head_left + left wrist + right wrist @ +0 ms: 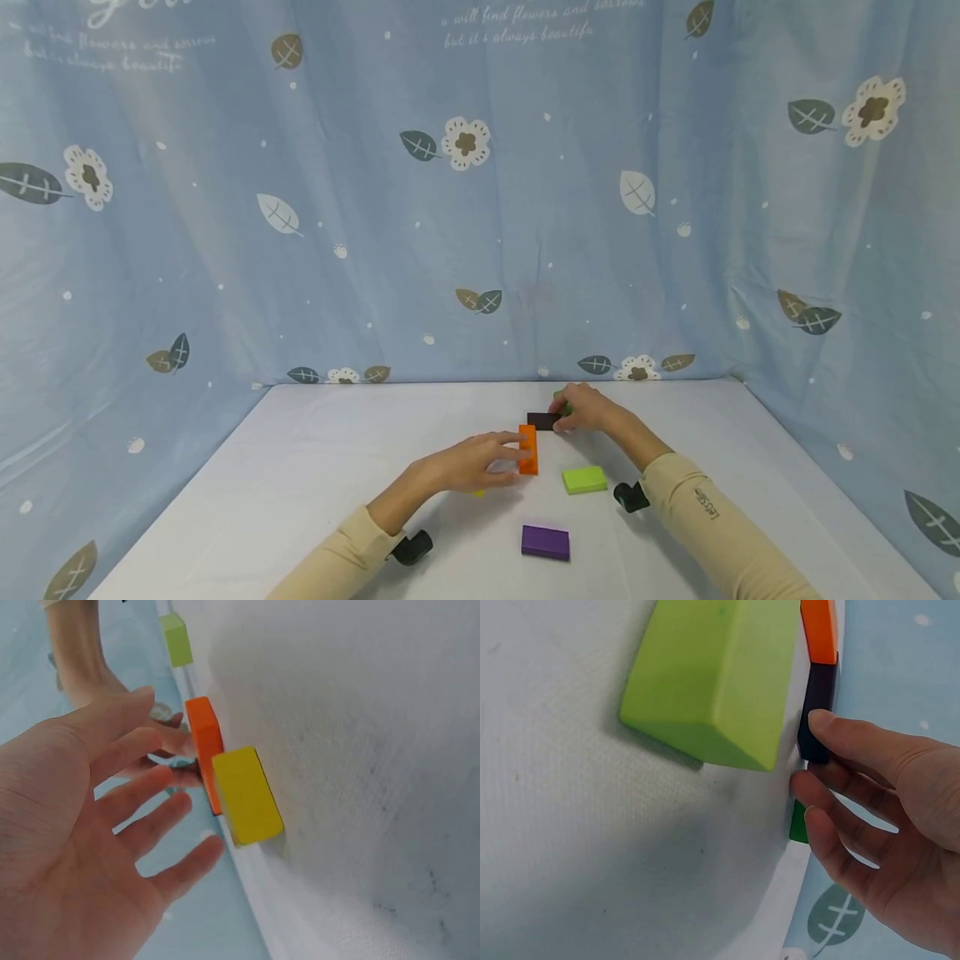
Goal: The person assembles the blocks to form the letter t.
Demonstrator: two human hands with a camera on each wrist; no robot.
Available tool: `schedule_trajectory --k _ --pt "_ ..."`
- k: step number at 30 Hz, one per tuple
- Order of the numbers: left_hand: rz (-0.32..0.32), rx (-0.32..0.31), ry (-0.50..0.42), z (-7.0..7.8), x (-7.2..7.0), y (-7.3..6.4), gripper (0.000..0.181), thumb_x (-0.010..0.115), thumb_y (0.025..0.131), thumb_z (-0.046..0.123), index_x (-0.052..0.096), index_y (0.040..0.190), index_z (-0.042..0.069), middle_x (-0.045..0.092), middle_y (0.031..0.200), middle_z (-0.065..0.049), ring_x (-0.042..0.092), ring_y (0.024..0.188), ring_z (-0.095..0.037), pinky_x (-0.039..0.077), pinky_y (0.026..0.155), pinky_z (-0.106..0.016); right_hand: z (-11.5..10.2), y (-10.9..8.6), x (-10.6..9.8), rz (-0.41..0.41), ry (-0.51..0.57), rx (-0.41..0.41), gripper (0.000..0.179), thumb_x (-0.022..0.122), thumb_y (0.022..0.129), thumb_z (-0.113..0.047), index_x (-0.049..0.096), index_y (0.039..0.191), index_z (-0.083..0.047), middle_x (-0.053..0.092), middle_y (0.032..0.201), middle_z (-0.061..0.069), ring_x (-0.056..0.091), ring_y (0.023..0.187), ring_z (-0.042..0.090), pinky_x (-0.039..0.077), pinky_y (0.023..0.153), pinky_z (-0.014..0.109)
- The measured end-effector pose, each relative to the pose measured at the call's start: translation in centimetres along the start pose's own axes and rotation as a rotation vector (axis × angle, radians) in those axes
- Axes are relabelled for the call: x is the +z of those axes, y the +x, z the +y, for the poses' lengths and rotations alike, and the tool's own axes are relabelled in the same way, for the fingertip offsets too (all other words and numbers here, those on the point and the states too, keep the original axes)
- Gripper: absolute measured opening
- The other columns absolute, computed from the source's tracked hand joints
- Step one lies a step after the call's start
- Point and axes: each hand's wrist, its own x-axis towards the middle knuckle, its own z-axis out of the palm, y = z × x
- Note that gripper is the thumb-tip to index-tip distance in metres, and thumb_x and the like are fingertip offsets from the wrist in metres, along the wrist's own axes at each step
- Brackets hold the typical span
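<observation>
In the head view my right hand (588, 408) has thumb and index finger at the right end of a black block (542, 421). The right wrist view shows the thumb pressed on that black block (819, 701), a finger behind it, and a green block (799, 823) partly hidden by the other fingers. My left hand (474, 462) has its fingers spread, reaching over an orange block (528, 463). A yellow block (247, 795) stands close to the left fingertips in the left wrist view; the hand mostly covers it from above.
A lime green block (584, 480) lies on the white table (315, 467) to the right of the orange one. Nearer the front is a purple block (546, 542). A blue patterned curtain (375, 208) hangs behind and at both sides.
</observation>
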Motion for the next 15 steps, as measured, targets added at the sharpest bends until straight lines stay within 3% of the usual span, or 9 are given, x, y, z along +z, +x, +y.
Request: schedule_trajectory --k 5,15 --pt "0.012 -0.003 -0.021 0.5 0.0 -0.4 0.044 0.057 0.099 0.037 0.056 0.140 0.022 0.044 0.154 -0.001 0.045 0.139 -0.022 0.038 0.114 -0.043 -0.1 -0.1 0.0 0.001 0.004 0.002 0.024 0.079 0.083 -0.015 0.075 0.106 -0.010 0.069 0.095 0.001 0.055 0.080 0.013 0.053 0.081 0.031" --pt "0.047 0.056 -0.078 2.0 -0.1 -1.7 0.045 0.056 0.099 0.042 0.060 0.137 0.018 0.053 0.145 -0.001 0.050 0.134 -0.019 0.043 0.111 -0.040 -0.2 -0.3 -0.3 -0.013 0.012 -0.003 0.026 0.078 0.083 -0.015 0.074 0.108 -0.008 0.070 0.099 0.002 0.056 0.082 0.013 0.052 0.083 0.033"
